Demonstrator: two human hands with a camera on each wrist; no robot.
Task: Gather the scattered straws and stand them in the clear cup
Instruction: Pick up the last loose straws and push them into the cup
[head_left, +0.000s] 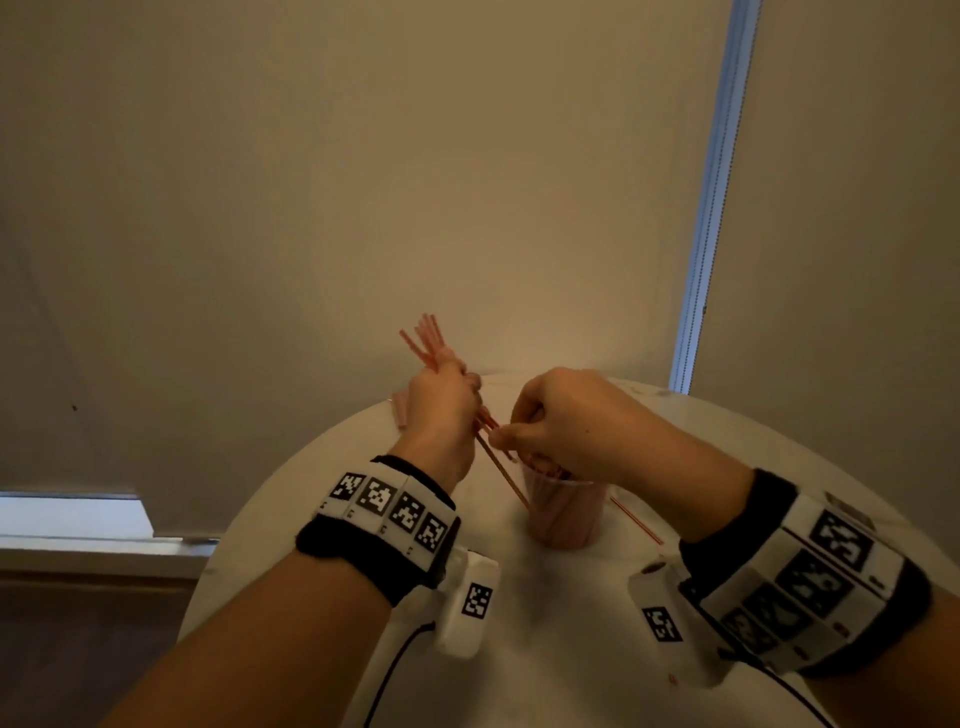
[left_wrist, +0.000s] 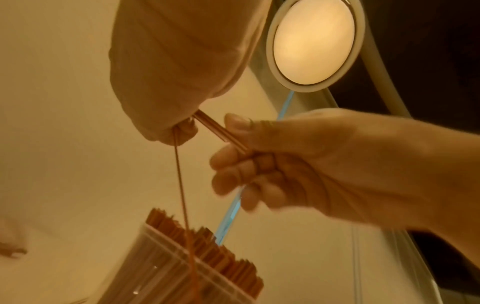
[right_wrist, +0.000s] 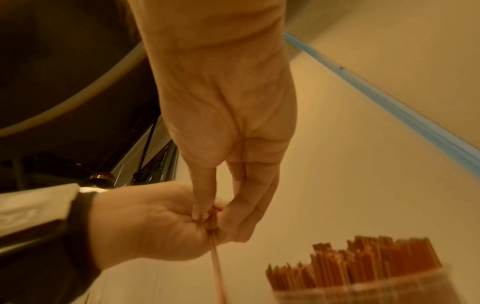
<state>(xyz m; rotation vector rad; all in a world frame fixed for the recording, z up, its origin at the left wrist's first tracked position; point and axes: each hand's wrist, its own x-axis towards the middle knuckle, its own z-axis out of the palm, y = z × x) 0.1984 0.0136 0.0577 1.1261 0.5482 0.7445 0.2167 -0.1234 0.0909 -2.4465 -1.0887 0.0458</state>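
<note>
My left hand (head_left: 441, 405) grips a bundle of orange straws (head_left: 426, 338) whose tops fan up and to the left. My right hand (head_left: 519, 431) meets it, thumb and fingers pinching the bundle's lower ends (left_wrist: 221, 131). One thin straw (head_left: 501, 467) hangs slanted from where the hands meet, down toward the clear cup (head_left: 566, 514). The cup stands just below the right hand, packed with upright straws (right_wrist: 363, 261). In the right wrist view the pinch (right_wrist: 210, 214) sits against the left palm (right_wrist: 155, 222), and the straw (right_wrist: 217, 265) drops below it.
A striped straw (head_left: 636, 519) lies on the round white table (head_left: 545, 649) right of the cup. A few short straws (head_left: 400, 408) lie at the far left rim. A beige wall stands close behind. Camera cables trail from both wrists.
</note>
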